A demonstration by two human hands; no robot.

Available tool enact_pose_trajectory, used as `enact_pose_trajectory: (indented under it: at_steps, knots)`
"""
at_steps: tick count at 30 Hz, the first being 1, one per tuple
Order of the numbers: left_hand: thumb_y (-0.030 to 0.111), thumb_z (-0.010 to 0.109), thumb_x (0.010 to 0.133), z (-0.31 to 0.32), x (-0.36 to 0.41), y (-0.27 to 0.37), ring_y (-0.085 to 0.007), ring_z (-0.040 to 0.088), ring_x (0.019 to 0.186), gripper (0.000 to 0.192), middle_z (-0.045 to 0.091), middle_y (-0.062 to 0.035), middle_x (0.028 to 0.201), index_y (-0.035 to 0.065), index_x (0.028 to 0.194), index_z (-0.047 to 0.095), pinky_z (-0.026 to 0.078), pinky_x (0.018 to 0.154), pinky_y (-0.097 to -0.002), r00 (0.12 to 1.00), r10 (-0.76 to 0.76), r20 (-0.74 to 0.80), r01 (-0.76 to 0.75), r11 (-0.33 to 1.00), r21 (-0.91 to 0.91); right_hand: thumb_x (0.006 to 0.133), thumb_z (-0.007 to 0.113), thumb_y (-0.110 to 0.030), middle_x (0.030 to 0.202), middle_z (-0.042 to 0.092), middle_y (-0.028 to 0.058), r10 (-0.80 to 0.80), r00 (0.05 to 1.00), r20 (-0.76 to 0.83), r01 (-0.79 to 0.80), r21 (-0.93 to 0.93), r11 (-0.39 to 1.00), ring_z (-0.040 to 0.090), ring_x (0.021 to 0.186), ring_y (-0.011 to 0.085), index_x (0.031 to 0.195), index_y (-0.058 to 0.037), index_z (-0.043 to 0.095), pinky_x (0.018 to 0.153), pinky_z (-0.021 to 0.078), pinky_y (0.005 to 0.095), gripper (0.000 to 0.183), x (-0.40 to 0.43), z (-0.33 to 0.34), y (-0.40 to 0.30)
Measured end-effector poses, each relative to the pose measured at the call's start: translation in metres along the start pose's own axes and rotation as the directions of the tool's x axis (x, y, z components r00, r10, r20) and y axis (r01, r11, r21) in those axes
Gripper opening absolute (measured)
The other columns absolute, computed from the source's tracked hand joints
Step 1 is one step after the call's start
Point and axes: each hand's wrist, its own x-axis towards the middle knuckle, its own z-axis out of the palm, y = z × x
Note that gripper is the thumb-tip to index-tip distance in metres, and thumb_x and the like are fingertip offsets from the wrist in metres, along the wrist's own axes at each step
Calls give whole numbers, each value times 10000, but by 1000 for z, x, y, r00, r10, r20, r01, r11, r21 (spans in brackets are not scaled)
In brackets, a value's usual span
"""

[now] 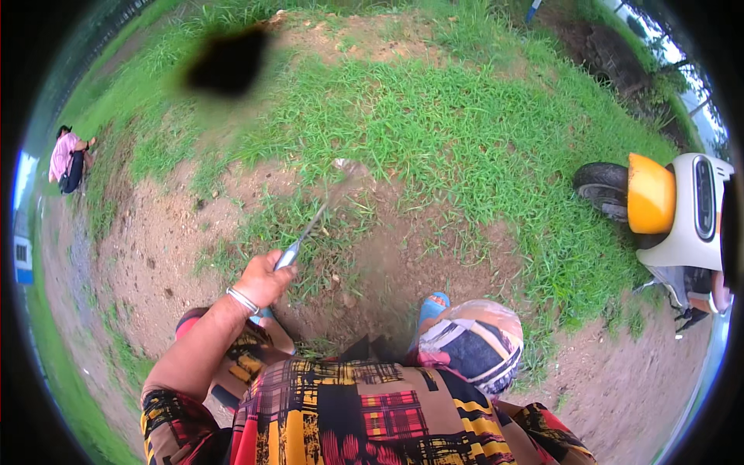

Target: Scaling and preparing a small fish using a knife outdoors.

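Observation:
My left hand [266, 280] is closed around the pale handle of a hand weeding tool [289, 254]. The tool's thin metal shank slants up and to the right, and its shiny far end is blurred at the edge of the grass [447, 122]. I cannot tell whether that end touches the ground. Loose green weeds [325, 256] lie around the shank on brown soil [401, 256]. My right hand is out of view. Blue sandals [431, 308] are on my feet, either side of the soil patch, with my knees bent.
A scooter with a yellow front fender [651, 195] stands at the right. Far off at the left, a person in a pink shirt [64, 154] crouches. A blue and white post [533, 10] shows at the top. A dark blurred spot hides some ground at upper left.

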Motion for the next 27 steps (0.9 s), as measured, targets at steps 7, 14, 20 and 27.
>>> enact_pose_trajectory:
  at_steps: [7,14,20,27]
  knots:
    - [181,560,864,-8,-13,0,-99,401,409,177,462,6,569,72,753,473,332,377,-266,996,48,-80,-54,995,-81,837,530,-180,933,582,116,36,999,-22,-38,-87,995,563,855,247,950,-75,629,747,478,399,183,-77,-20,-13]
    - [176,559,866,-14,-20,10,-99,414,407,164,474,7,582,71,769,479,332,380,-266,997,19,-72,-29,989,-143,833,534,-179,903,584,107,97,995,12,-94,-180,979,569,815,238,928,-75,634,727,479,390,173,-77,-24,-36]
    - [144,567,847,-29,-5,16,-80,438,419,69,487,17,573,79,849,545,337,370,-240,995,-102,20,104,972,-210,829,536,-179,877,586,100,172,983,69,-147,-273,951,575,781,231,910,-76,638,711,481,383,166,25,-26,-56]
    - [64,547,854,-41,33,12,-82,445,394,107,498,-5,561,16,950,536,350,374,-216,998,-37,40,49,936,-349,826,539,-179,847,588,91,282,943,175,-199,-381,903,580,741,222,888,-76,642,691,482,375,159,132,-22,-90]
